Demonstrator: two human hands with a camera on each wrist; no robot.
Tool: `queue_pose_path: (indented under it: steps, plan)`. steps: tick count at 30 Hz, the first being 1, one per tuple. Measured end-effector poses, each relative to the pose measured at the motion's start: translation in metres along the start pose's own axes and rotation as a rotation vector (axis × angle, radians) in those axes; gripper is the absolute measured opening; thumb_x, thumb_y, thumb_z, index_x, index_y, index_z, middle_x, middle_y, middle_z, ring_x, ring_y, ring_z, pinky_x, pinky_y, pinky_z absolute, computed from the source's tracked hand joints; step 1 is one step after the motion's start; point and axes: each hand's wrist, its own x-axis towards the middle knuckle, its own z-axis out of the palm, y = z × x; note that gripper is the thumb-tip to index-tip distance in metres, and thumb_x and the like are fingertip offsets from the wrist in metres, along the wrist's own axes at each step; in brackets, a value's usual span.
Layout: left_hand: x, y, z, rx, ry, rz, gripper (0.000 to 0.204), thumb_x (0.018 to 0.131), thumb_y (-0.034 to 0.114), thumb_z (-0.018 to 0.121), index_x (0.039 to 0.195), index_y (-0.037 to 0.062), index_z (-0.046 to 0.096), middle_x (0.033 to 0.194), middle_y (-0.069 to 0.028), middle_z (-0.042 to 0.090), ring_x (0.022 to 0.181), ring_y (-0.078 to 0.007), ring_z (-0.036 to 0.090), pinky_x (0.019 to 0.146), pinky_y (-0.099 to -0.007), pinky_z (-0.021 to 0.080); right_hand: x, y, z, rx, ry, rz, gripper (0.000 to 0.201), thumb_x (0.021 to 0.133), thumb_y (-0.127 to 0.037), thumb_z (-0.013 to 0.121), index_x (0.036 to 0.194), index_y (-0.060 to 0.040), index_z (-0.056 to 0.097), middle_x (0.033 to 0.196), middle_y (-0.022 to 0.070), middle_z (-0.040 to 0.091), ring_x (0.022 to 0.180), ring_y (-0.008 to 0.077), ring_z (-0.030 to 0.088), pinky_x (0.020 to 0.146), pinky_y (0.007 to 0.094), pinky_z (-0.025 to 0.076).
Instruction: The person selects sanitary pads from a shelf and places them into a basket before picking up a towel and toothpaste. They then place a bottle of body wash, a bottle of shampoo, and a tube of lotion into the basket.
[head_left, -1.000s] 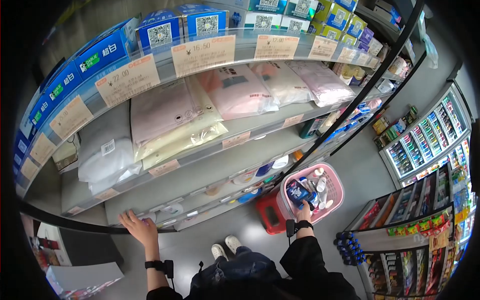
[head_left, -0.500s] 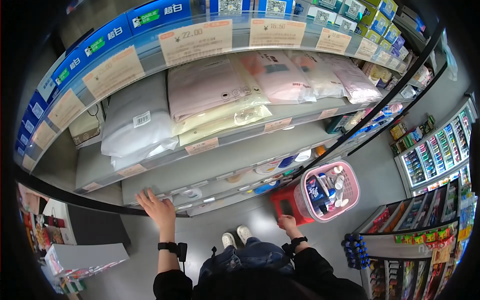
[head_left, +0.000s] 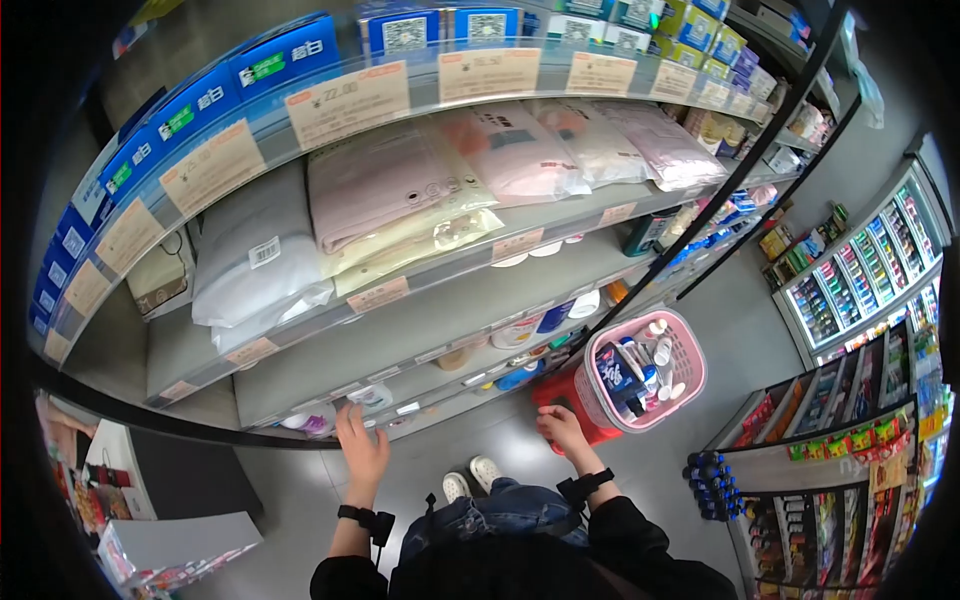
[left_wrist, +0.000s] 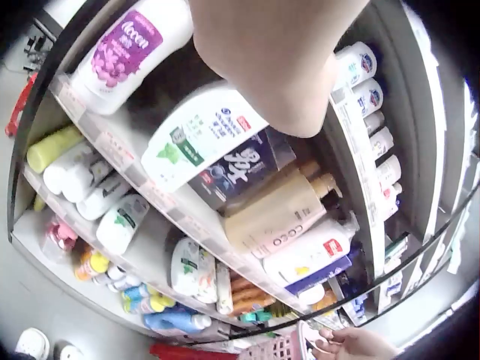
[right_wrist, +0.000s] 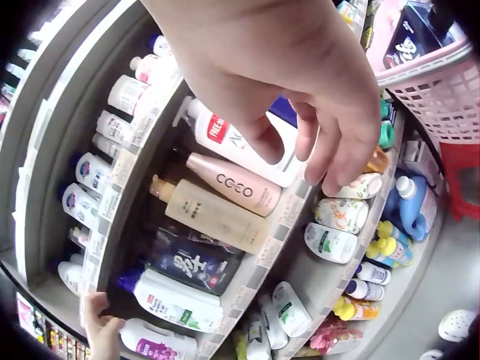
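My left hand (head_left: 362, 445) is held in front of the lower shelves in the head view, fingers spread and holding nothing. Just left of it, a white bottle with a purple label (left_wrist: 126, 51) lies at the shelf edge. Beside that bottle is a white bottle with a green leaf (left_wrist: 196, 139). My right hand (right_wrist: 300, 90) hangs with loosely curled fingers and a bare palm, over the row of pump bottles. Near it stands a pink basket (head_left: 692, 395) on a red base (head_left: 560, 395), with a dark blue pack (head_left: 618, 375) and several bottles inside.
Bagged pink and grey textiles (head_left: 375, 185) lie on the middle shelf, below blue toothpaste boxes (head_left: 285, 58). A black shelf post (head_left: 715, 200) rises behind the basket. Several dark blue-capped bottles (head_left: 712, 485) stand by the snack rack (head_left: 800, 440) at right.
My right hand has drawn back from the dark blue pack in the basket to the basket's left. My left hand has moved right, away from the shelf corner. The head view has shifted.
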Motion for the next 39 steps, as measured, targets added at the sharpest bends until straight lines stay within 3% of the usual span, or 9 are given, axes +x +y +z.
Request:
queue_pose_path:
  steps: [10, 14, 17, 24, 27, 29, 31, 35, 39]
  plan:
    - [0.037, -0.022, 0.040, -0.120, -0.066, -0.402, 0.077, 0.067, 0.011, 0.079, 0.132, -0.0024, 0.039, 0.132, -0.0292, 0.041, 0.124, -0.0470, 0.036, 0.106, -0.0497, 0.029, -0.034, -0.027, 0.004, -0.080, -0.085, -0.052, 0.025, 0.088, -0.012, 0.060, 0.112, -0.0053, 0.058, 0.094, 0.0043, 0.064, 0.083, 0.0133, 0.063, 0.070, 0.0248, 0.049]
    - [0.042, -0.042, 0.041, -0.073, -0.075, -0.321, 0.073, 0.064, 0.011, 0.081, 0.127, 0.0001, 0.046, 0.124, -0.0256, 0.051, 0.117, -0.0452, 0.045, 0.102, -0.0483, 0.036, -0.034, -0.028, 0.010, -0.145, -0.109, -0.050, 0.027, 0.088, -0.013, 0.059, 0.114, -0.0048, 0.057, 0.095, 0.0050, 0.064, 0.084, 0.0140, 0.063, 0.072, 0.0257, 0.049]
    - [0.040, -0.050, 0.044, -0.216, -0.245, -0.379, 0.064, 0.063, 0.011, 0.082, 0.120, 0.0035, 0.053, 0.111, -0.0215, 0.060, 0.106, -0.0424, 0.054, 0.094, -0.0458, 0.044, -0.031, -0.027, 0.019, -0.142, -0.144, -0.107, 0.032, 0.085, -0.014, 0.061, 0.114, -0.0013, 0.056, 0.089, 0.0067, 0.066, 0.079, 0.0145, 0.063, 0.068, 0.0267, 0.048]
    - [0.017, -0.021, 0.031, -0.231, -0.136, -0.222, 0.040, 0.060, 0.005, 0.078, 0.095, 0.0057, 0.057, 0.094, -0.0155, 0.064, 0.095, -0.0382, 0.059, 0.082, -0.0455, 0.047, -0.030, -0.032, 0.043, -0.475, -0.290, -0.297, 0.035, 0.086, -0.012, 0.063, 0.119, -0.0026, 0.055, 0.095, 0.0055, 0.065, 0.085, 0.0140, 0.063, 0.075, 0.0277, 0.049]
    - [0.023, 0.006, 0.009, -0.164, -0.171, -0.002, 0.036, 0.061, 0.010, 0.076, 0.093, 0.0075, 0.059, 0.093, -0.0137, 0.064, 0.090, -0.0366, 0.061, 0.077, -0.0430, 0.048, -0.084, -0.081, 0.076, -0.594, -0.407, -0.669, 0.050, 0.082, -0.018, 0.070, 0.128, -0.0073, 0.051, 0.105, 0.0111, 0.063, 0.092, 0.0252, 0.063, 0.081, 0.0350, 0.051]
    - [0.034, 0.040, -0.014, -0.260, -0.223, 0.020, 0.039, 0.061, 0.011, 0.077, 0.095, 0.0074, 0.060, 0.093, -0.0131, 0.064, 0.090, -0.0363, 0.061, 0.077, -0.0427, 0.049, -0.112, -0.111, 0.096, -0.612, -0.419, -0.785, 0.053, 0.082, -0.019, 0.071, 0.129, -0.0076, 0.050, 0.113, 0.0129, 0.061, 0.098, 0.0278, 0.061, 0.084, 0.0372, 0.050]
    - [0.042, 0.071, -0.028, -0.360, -0.279, 0.043, 0.041, 0.060, 0.012, 0.077, 0.097, 0.0073, 0.060, 0.094, -0.0124, 0.064, 0.089, -0.0361, 0.061, 0.077, -0.0424, 0.049, -0.123, -0.124, 0.111, -0.773, -0.350, -1.136, 0.056, 0.080, -0.025, 0.075, 0.127, -0.0067, 0.052, 0.114, 0.0141, 0.059, 0.100, 0.0310, 0.060, 0.088, 0.0384, 0.049]
    - [0.049, 0.122, -0.039, -0.544, -0.469, 0.192, 0.044, 0.058, 0.015, 0.079, 0.098, 0.0076, 0.061, 0.096, -0.0109, 0.064, 0.090, -0.0347, 0.063, 0.076, -0.0414, 0.051, -0.129, -0.138, 0.120, -0.922, -0.342, -1.257, 0.047, 0.078, -0.033, 0.074, 0.113, -0.0072, 0.056, 0.104, 0.0130, 0.061, 0.097, 0.0330, 0.060, 0.084, 0.0413, 0.049]
    - [0.056, 0.141, -0.037, -0.581, -0.593, 0.273, 0.050, 0.056, 0.021, 0.083, 0.100, 0.0083, 0.061, 0.100, -0.0094, 0.064, 0.091, -0.0334, 0.064, 0.077, -0.0408, 0.052, -0.140, -0.152, 0.104, -0.986, -0.342, -1.187, 0.044, 0.078, -0.032, 0.071, 0.108, -0.0044, 0.054, 0.100, 0.0134, 0.060, 0.096, 0.0336, 0.060, 0.082, 0.0412, 0.050]
